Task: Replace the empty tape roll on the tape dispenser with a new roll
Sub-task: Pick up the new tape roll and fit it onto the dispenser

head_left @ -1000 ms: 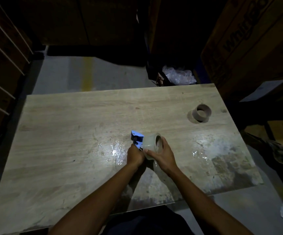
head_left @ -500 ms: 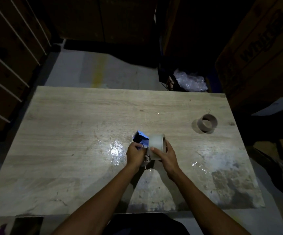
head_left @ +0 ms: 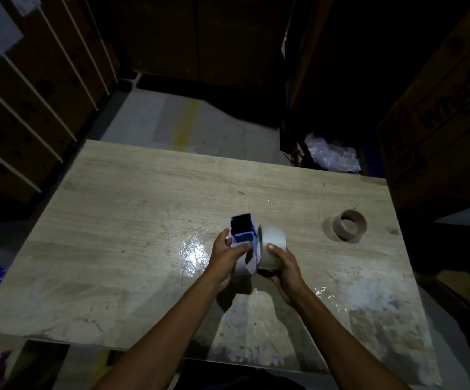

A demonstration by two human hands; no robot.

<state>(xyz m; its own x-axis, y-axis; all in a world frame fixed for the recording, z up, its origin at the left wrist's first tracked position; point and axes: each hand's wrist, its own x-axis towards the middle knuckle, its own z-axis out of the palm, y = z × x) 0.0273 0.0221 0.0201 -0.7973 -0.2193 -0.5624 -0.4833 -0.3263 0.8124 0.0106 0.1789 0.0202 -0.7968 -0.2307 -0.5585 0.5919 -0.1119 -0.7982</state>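
- The left hand (head_left: pixel 225 256) is wrapping its fingers around the blue tape dispenser (head_left: pixel 242 230), its thumb pressing across the front, holding it above the table (head_left: pixel 143 209).
- The right hand (head_left: pixel 283 267) is curling around the new tape roll (head_left: pixel 271 247), thumb on its outer face, pressing the roll against the dispenser's right side.
- A loose strip of tape (head_left: pixel 243 267) is looping down between the two hands.
- The empty cardboard core (head_left: pixel 349 225) is lying on the table, well apart, to the right.
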